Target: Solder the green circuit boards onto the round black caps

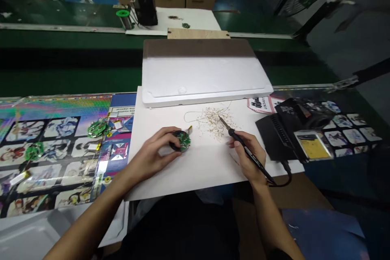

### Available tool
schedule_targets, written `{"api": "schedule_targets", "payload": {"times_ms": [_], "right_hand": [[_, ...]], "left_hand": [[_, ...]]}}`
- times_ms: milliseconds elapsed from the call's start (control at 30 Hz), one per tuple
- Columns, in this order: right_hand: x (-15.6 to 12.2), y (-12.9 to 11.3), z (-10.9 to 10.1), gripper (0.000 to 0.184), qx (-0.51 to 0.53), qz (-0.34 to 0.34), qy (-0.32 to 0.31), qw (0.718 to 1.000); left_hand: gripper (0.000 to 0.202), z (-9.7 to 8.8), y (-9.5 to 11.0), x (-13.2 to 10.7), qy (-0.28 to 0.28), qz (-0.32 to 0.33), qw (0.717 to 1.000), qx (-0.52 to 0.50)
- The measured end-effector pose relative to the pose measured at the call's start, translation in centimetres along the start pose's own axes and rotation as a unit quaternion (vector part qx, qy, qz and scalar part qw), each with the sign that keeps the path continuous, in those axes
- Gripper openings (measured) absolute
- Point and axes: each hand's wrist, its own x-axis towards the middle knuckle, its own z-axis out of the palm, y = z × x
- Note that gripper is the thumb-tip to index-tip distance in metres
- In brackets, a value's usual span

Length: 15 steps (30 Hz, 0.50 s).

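My left hand (161, 148) rests on the white sheet (183, 174), its thumb and fingers closed around the edge of a small round green circuit board (184, 140) with a dark rim. A small yellowish tab (190, 129) sticks out at the board's upper right. In my right hand (250, 152) is a black soldering iron (250, 155), held like a pen. Its metal tip points up and left, over or near a scatter of brownish bits (215, 124). A thin loop of wire (190, 113) lies beside those bits.
A white foam tray (204, 71) stands behind the sheet. To the right are a black soldering station (276, 136) and a yellow sponge (313, 145). More green boards (98, 128) lie on the printed sheets at left. A solder spool (123, 18) stands at the back.
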Motion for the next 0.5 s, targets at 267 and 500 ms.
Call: {"api": "schedule_targets", "payload": {"times_ms": [267, 500], "right_hand": [[-0.4, 1.5, -1.2, 0.027, -0.017, 0.019, 0.065, 0.998], [0.1, 1.8, -1.2, 0.035, -0.066, 0.044, 0.043, 0.996]], "left_hand": [[0.067, -11.5, -4.7, 4.1, 0.324, -0.036, 0.945, 0.027], [0.065, -17.8, -12.8, 12.5, 0.333, -0.206, 0.892, 0.227]]}}
